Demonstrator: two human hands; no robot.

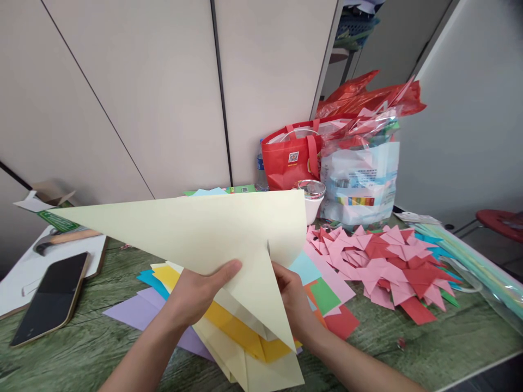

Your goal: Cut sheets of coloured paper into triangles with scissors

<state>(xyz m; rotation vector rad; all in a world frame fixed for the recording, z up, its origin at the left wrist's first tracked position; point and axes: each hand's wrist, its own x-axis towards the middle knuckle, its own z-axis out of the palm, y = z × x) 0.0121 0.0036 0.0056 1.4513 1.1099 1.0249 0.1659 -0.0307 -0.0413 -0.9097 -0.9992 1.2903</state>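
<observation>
A large sheet of pale cream paper (196, 223), folded over into a pointed shape, is held up in front of me. My left hand (196, 294) grips its lower edge, thumb flat on the front and fingers hidden behind. At the right, my right hand (292, 299) is closed on the paper near a fold, its fingertips partly covered by the sheet. Below lie more folded sheets: a yellow paper (232, 326), cream paper (269, 373) and a purple paper (139, 310).
Pink and red folded paper pieces (392, 261) heap at the right. Behind them stand a red bag (290, 163), a clear plastic bag (359, 185) and a white cup (312, 207). Left are a black phone (51, 296) and a hammer (69, 237) on a white board (24, 277).
</observation>
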